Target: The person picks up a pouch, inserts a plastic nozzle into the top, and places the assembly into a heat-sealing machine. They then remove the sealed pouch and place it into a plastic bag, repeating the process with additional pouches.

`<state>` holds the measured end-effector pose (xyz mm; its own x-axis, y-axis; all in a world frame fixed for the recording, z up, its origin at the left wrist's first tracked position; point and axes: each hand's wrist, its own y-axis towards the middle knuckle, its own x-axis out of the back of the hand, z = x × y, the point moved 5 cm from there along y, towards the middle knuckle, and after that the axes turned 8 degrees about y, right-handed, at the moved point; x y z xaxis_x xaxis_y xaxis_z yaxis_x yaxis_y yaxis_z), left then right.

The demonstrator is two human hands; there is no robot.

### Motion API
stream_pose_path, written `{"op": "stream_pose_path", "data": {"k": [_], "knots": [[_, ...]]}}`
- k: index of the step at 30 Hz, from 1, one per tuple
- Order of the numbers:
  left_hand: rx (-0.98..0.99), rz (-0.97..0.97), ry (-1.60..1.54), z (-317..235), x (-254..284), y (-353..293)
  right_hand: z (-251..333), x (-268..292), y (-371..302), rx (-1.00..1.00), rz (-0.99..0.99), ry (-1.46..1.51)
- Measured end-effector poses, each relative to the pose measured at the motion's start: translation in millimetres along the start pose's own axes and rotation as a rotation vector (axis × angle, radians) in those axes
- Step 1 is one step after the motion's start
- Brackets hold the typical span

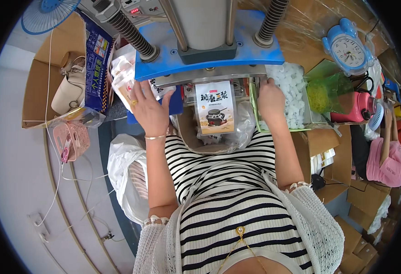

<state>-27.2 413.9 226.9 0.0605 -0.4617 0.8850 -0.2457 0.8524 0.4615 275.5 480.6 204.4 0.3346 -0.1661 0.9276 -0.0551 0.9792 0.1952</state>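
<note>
Hands on either side of a printed pouch at a blue press.
The left hand [149, 108] is spread, fingers loose over white pouches [123, 73] left of the press [209, 61]; the right hand [271, 98] curls beside a green-edged box [256, 107] of small white pieces [289, 91] (its fingertips are partly hidden, so I cannot tell whether it grips anything). Between them, the printed pouch [216, 109] lies below the metal bar [209, 76], above a brown container [187, 137].

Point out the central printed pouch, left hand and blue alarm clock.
Central printed pouch [214, 108]: head view, middle of its front.
Left hand [150, 108]: head view, back of the hand.
Blue alarm clock [348, 52]: head view, its dial.
</note>
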Motion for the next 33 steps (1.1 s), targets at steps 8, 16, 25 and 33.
{"op": "stream_pose_path", "data": {"k": [8, 16, 25, 33], "knots": [[-0.151, -0.073, -0.139, -5.7, -3.9, -64.4, -25.9, -0.9, 7.8, -0.045, -0.013, 0.689], [-0.018, 0.102, -0.497, -12.5, 48.8, -35.7, 9.3, -6.6, -22.5, -0.239, 0.054, 1.329], [0.34, 0.71, -1.163, -76.2, -38.1, -78.9, 58.4, -26.4, -17.1, -0.019, 0.308, 1.339], [0.41, 0.59, -1.396, -69.7, -72.3, -58.5, 17.7, -6.2, -9.1, 0.136, -0.12, 0.667]]}}
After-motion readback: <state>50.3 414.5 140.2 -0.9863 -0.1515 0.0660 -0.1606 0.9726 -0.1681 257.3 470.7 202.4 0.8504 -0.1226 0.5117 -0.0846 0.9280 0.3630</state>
